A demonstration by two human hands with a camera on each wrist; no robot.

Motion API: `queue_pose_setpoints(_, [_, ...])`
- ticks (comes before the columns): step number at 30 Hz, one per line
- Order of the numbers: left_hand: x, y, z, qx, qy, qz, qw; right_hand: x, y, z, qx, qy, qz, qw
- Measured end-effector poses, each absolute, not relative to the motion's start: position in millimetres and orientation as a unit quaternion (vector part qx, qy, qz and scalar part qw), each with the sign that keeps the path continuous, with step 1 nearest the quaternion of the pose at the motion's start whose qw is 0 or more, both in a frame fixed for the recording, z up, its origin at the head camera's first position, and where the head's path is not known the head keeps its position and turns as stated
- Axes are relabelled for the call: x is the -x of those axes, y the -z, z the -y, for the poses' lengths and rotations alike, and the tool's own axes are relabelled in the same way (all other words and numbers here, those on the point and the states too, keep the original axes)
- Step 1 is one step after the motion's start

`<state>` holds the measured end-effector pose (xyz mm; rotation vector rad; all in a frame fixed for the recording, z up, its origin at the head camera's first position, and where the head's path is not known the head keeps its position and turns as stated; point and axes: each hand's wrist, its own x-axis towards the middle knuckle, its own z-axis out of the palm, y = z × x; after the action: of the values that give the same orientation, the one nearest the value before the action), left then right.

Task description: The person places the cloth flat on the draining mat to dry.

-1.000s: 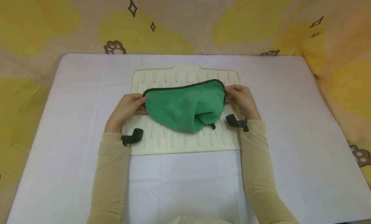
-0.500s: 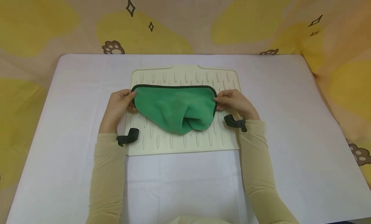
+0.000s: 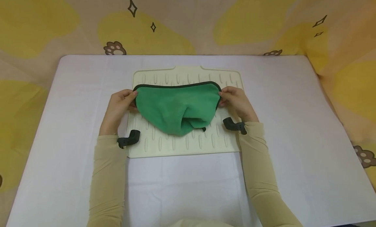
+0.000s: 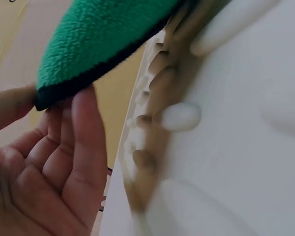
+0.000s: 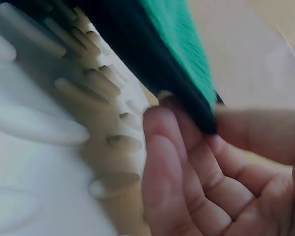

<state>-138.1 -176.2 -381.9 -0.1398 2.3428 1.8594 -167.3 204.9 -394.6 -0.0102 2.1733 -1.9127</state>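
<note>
1 fuzzy, dark-edged green cloth (image 3: 161, 104) sags, creased, pinched by left grip (image 3: 117, 104) and right grip (image 3: 238, 101).

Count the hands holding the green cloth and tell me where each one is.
2: the left hand pinches the left end of the green cloth, and the right hand pinches its right end.

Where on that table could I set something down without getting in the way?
The white table looks bare from its left edge to the left sleeve, and from the right sleeve to its right edge. A narrower strip runs behind the cream mat. It's crowded over the mat, where the left hand and right hand pinch the green cloth.
</note>
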Motion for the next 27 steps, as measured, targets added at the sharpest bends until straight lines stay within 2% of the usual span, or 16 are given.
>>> queue_pose_setpoints(7, [137,384,174,0.001,-0.614,-0.773,0.159,168,396,-210,-0.039,0.718,-0.690,0.082])
queue_pose_setpoints(14, [138,388,171,-0.016,-0.617,-0.773,0.145,168,397,-212,-0.043,0.734,-0.675,0.066])
queue_pose_setpoints(17, [138,389,171,-0.012,-0.615,-0.777,0.133,168,396,-213,-0.031,0.706,-0.701,0.097])
queue_pose_setpoints(23, [139,390,170,0.001,-0.608,-0.785,0.117,166,392,-222,0.024,0.596,-0.779,0.194])
queue_pose_setpoints(27, [139,389,170,0.004,-0.609,-0.786,0.109,167,393,-225,0.059,0.575,-0.790,0.204])
